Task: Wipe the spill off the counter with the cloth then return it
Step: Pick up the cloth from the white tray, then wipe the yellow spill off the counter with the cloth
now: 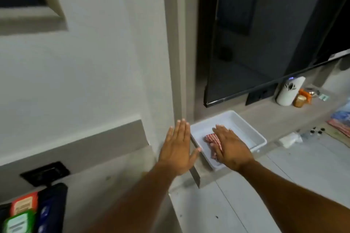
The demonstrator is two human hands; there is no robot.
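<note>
A red-and-white striped cloth (211,138) lies bunched in a white plastic tray (244,124) on the grey counter. My right hand (230,147) reaches into the tray with fingers extended, palm down, resting over the cloth's right side; whether it grips the cloth is hidden. My left hand (177,149) hovers flat with fingers together, just left of the tray's near-left corner and holding nothing. I can make out no spill on the counter.
A large dark screen (265,34) stands behind the tray. To the right are a white dispenser (288,91), a small gold jar (300,101), orange items and papers (341,125). A black wall socket (45,173) and colourful packets (22,213) sit lower left.
</note>
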